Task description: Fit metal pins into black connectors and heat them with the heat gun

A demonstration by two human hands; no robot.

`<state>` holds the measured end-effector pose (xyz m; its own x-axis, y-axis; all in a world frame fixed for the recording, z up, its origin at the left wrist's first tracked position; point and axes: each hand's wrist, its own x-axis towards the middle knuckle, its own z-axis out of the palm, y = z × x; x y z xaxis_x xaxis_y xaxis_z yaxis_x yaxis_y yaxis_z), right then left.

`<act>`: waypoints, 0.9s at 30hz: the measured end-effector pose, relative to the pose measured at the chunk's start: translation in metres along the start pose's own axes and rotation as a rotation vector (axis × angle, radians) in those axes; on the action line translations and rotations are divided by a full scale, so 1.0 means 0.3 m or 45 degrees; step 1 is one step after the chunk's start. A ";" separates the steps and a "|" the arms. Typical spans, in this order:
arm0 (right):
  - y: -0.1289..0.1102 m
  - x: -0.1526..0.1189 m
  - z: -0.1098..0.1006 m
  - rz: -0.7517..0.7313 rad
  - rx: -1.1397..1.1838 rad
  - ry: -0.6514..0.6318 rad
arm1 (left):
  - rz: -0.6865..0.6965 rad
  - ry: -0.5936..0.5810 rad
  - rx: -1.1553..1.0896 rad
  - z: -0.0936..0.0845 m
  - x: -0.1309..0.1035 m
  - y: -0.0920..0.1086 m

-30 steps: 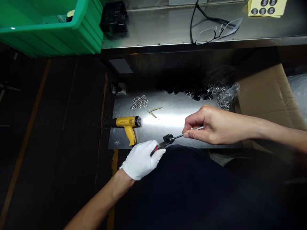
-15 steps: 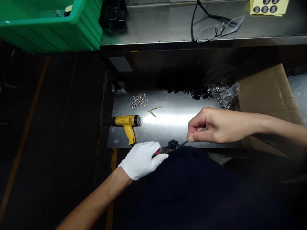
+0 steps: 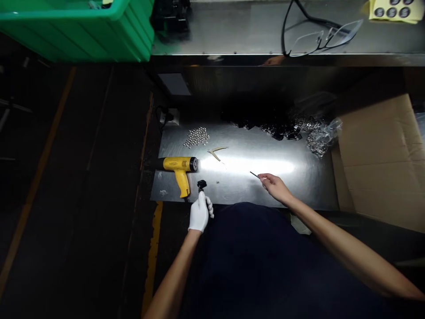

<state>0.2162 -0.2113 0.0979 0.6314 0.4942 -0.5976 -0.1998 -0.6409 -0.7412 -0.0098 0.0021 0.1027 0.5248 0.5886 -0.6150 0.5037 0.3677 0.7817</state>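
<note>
My left hand [image 3: 199,214], in a white glove, is closed round a pair of pliers [image 3: 201,189], whose handles are mostly hidden in the fist. At the pliers' tip sits a small black part [image 3: 202,183], just above the table's front edge. My bare right hand [image 3: 275,188] pinches a thin dark rod [image 3: 254,175], its free end pointing left over the table. Between the two hands a tiny metal piece [image 3: 218,182] lies on the metal table [image 3: 232,190].
A yellow heat gun [image 3: 181,170] lies left of my gloved hand. Behind are small nippers [image 3: 219,152], many shiny metal pieces [image 3: 197,137], black parts [image 3: 279,133] and a plastic bag [image 3: 327,133] of metal parts. A cardboard box [image 3: 378,155] stands right. A shelf above holds glasses [image 3: 318,42] and a green bin [image 3: 99,37].
My hands have moved apart: the left has gone left with the pliers and black part, and the rod has come away from that part. A tiny metal piece now shows on the table.
</note>
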 end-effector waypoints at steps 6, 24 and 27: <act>0.047 -0.028 0.152 -0.021 0.083 -0.127 | 0.133 -0.156 -0.020 -0.018 -0.103 0.030; 0.046 -0.154 0.162 -0.148 -0.189 -0.166 | 0.407 -0.387 0.075 -0.031 -0.239 0.175; 0.050 -0.157 0.161 -0.152 -0.201 -0.169 | 0.334 -0.447 0.011 -0.021 -0.246 0.198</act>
<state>0.1472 -0.2158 0.1003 0.5374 0.6384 -0.5511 -0.0030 -0.6520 -0.7582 -0.0231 -0.0150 0.1952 0.8363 0.3807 -0.3945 0.3268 0.2315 0.9163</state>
